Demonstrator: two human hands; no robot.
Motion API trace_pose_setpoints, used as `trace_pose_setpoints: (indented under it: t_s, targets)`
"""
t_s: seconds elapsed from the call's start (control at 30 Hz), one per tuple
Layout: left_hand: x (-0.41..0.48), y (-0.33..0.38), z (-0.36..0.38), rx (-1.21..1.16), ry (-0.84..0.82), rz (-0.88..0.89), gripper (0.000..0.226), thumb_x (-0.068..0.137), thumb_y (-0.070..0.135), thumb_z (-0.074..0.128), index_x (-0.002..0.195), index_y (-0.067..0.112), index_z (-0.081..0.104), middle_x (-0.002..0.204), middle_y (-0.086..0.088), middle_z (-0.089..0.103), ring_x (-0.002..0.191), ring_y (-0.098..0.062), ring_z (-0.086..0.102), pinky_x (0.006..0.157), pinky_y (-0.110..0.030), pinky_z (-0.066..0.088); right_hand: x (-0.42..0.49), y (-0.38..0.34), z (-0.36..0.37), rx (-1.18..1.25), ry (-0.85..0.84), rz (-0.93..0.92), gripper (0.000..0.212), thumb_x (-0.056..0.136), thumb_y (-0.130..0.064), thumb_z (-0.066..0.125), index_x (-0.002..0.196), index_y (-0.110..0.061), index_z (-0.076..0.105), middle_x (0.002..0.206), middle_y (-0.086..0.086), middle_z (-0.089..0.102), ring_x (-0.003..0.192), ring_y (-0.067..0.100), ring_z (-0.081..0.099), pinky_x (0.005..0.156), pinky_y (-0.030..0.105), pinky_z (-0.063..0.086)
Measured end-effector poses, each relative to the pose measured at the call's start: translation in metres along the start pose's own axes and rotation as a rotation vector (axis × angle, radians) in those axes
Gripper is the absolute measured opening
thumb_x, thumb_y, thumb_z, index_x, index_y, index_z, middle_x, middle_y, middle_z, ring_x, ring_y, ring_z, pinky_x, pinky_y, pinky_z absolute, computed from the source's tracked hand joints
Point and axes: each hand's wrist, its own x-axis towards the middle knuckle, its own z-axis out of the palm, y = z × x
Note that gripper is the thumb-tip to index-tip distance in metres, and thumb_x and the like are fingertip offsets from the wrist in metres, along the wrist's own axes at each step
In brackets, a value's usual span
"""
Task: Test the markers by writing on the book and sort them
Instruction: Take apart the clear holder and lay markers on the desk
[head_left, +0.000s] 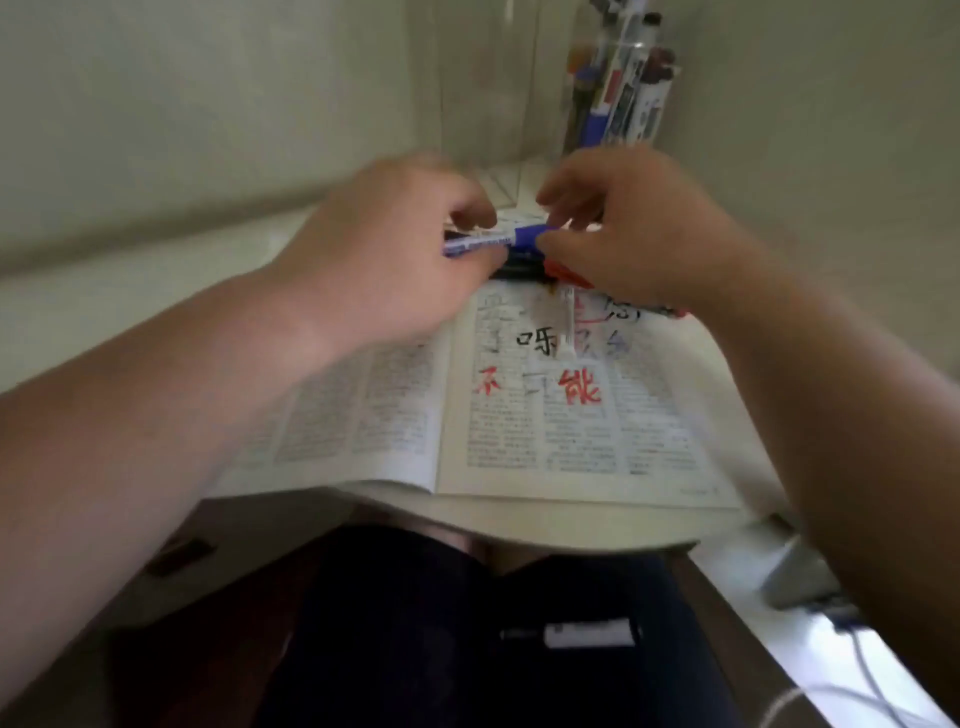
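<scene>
Above the far edge of the open book (519, 441), a blue marker (491, 241) is held between both hands.

Its barrel is blue and white with small print, its cap (530, 235) solid blue, all softened by blur. The left hand (384, 260) curls its fingers round the barrel; the right hand (623, 244) pinches the cap end between thumb and fingertips. Black and orange-red markers (524, 269) lie just beneath, along the book's top edge. A wall corner and a clear holder (618, 88) of pens stand close behind. Room opens toward the person over the flat pages, where a slim white pen (567, 325) lies. The marker's long axis runs left to right, nearly level, cap toward the right.
</scene>
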Motion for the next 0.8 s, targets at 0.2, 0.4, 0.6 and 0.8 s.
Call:
trace_pose_setpoints:
  t_s: [0.2, 0.4, 0.6, 0.8]
  targets:
    - [-0.097, 0.049, -0.033, -0.162, 0.100, -0.038, 0.017, 0.090, 0.034, 0.069, 0.100, 0.021, 0.073, 0.089, 0.010, 0.061, 0.070, -0.002, 0.052, 0.065, -0.017, 0.039, -0.077, -0.027, -0.008, 0.058, 0.053, -0.019, 0.016, 0.089, -0.028, 0.070, 0.105, -0.028, 0.071, 0.093, -0.013, 0.068, 0.088, 0.007, 0.063, 0.080, 0.021, 0.050]
    - [-0.174, 0.081, -0.003, -0.306, -0.163, 0.000, 0.008, 0.090, 0.036, 0.069, 0.089, 0.028, 0.072, 0.077, 0.017, 0.060, 0.069, 0.000, 0.056, 0.064, -0.015, 0.043, -0.159, -0.039, 0.001, 0.107, 0.063, -0.140, 0.017, 0.087, -0.027, 0.076, 0.103, -0.024, 0.072, 0.089, -0.020, 0.060, 0.084, 0.004, 0.057, 0.075, 0.018, 0.046]
    - [-0.200, 0.076, 0.068, -0.177, -0.539, -0.052, 0.027, 0.093, 0.046, 0.059, 0.114, 0.031, 0.063, 0.103, 0.015, 0.055, 0.092, -0.003, 0.052, 0.086, -0.025, 0.048, -0.225, -0.028, 0.034, 0.168, -0.078, -0.217, 0.005, 0.084, -0.023, 0.070, 0.089, -0.024, 0.069, 0.081, -0.015, 0.061, 0.076, 0.009, 0.055, 0.068, 0.029, 0.049]
    - [-0.198, 0.069, 0.108, -0.121, -0.677, -0.070, 0.028, 0.093, 0.031, 0.064, 0.118, 0.026, 0.054, 0.117, 0.008, 0.054, 0.111, -0.016, 0.054, 0.093, -0.032, 0.047, -0.258, -0.009, 0.066, -0.131, -0.263, -0.113, 0.020, 0.087, -0.039, 0.049, 0.093, -0.031, 0.066, 0.092, -0.013, 0.060, 0.075, 0.016, 0.064, 0.052, 0.037, 0.054]
